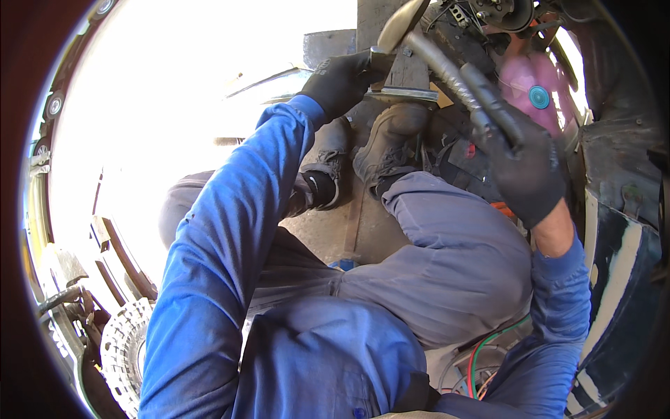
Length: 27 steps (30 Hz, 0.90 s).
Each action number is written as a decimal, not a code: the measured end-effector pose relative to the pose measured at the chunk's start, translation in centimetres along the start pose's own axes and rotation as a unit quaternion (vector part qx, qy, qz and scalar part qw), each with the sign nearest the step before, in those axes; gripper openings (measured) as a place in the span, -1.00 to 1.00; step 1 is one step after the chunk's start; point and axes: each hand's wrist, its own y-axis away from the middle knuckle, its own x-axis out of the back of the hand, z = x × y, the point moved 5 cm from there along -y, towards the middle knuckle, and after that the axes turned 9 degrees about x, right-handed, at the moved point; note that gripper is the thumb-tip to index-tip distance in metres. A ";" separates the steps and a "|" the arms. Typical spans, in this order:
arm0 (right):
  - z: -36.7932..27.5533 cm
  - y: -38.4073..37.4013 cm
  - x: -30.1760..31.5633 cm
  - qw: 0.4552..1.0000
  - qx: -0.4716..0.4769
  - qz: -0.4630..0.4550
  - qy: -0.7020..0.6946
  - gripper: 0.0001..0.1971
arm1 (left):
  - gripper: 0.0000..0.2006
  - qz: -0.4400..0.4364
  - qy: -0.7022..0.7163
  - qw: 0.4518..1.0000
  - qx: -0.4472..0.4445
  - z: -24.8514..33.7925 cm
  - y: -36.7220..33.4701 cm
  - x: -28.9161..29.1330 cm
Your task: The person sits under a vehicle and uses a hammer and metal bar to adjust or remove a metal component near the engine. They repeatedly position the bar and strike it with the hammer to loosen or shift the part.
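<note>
My right hand [527, 164], in a dark glove, is closed round a hammer with a silver, wrapped-looking handle [447, 72]. Its metal head [403, 26] is raised at the top middle. Alongside that handle runs a second dark grey bar [488, 105], also within the grip. My left hand [338, 84], gloved too, is closed by the upright wooden beam [410, 72]. From its fingers pokes the shiny end of a small metal piece [379, 50], mostly hidden, its kind unclear. Below it, a flat metal strip [405, 93] lies across the beam, just above my boot [391, 136].
A pink container with a teal cap [539, 96] stands at the upper right, below a dark hub-like part [506, 10]. Vehicle panels [614, 279] line the right side. Red and green hoses [478, 359] lie lower right, a pale slotted wheel cover [125, 349] lower left.
</note>
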 end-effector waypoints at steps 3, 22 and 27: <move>-1.4 -0.4 0.3 0.992 0.024 -0.042 0.115 -0.58 | -0.75 -0.024 0.048 0.998 0.016 -0.2 -0.3 -0.4; 1.5 -0.1 -0.2 0.997 -0.026 0.047 -0.056 -0.49 | -0.71 -0.016 0.028 0.999 0.028 -2.6 -1.7 1.2; 2.9 0.2 -0.7 0.988 -0.111 0.019 -0.108 -0.50 | -0.72 -0.039 0.141 0.986 0.080 -3.5 -1.4 1.2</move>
